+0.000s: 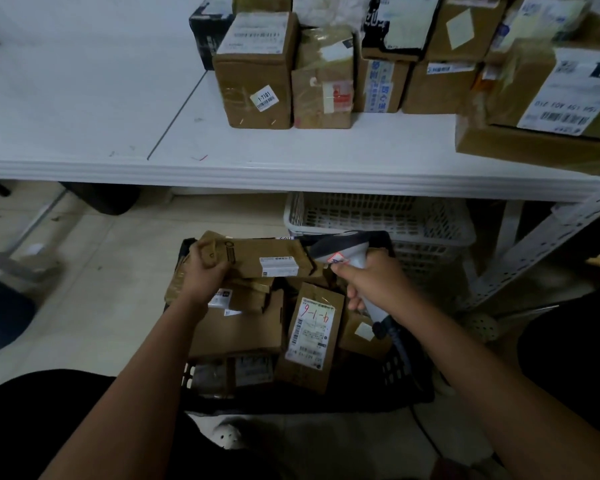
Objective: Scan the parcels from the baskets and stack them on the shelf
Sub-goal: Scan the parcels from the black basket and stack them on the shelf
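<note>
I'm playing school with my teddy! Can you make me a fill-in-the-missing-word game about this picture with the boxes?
1. The right hand holds a ____ for reading labels.
2. The left hand grips a long brown ____ above the black basket.
3. The parcel marked 4-1-6 lies inside the ____ basket.
4. The empty basket under the shelf is coloured ____.

Missing words: scanner; parcel; black; white

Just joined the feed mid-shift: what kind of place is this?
Probably a parcel pickup or sorting point: labelled brown cardboard parcels stacked on a white metal shelf, a black plastic basket full of them, a grey handheld barcode scanner.
</note>
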